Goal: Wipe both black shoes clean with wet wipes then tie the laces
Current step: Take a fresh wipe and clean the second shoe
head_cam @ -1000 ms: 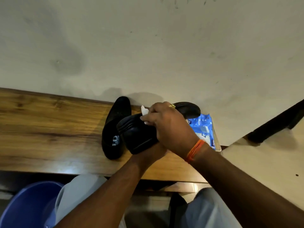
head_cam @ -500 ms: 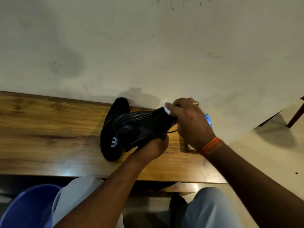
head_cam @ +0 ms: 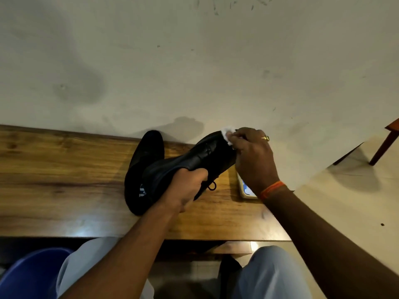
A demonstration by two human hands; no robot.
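Observation:
My left hand (head_cam: 187, 188) grips a black lace-up shoe (head_cam: 194, 158) by its heel end and holds it tilted above the wooden table (head_cam: 64, 180), toe pointing up and to the right. A loose lace loop (head_cam: 212, 186) hangs below it. My right hand (head_cam: 252, 156) presses a crumpled white wet wipe (head_cam: 227, 133) against the shoe's toe. The second black shoe (head_cam: 143, 160) lies on the table behind and left of the held one, its insole with white lettering facing up.
The wet wipe pack (head_cam: 246, 187) lies on the table, mostly hidden under my right wrist. A blue plastic tub (head_cam: 28, 275) sits below the table at left. A wooden chair leg (head_cam: 384, 145) stands at the far right. The wall runs right behind the table.
The held shoe has been turned so its upper and laces face me, toe raised to the right. My right hand slid the wipe from the shoe's middle out to its toe.

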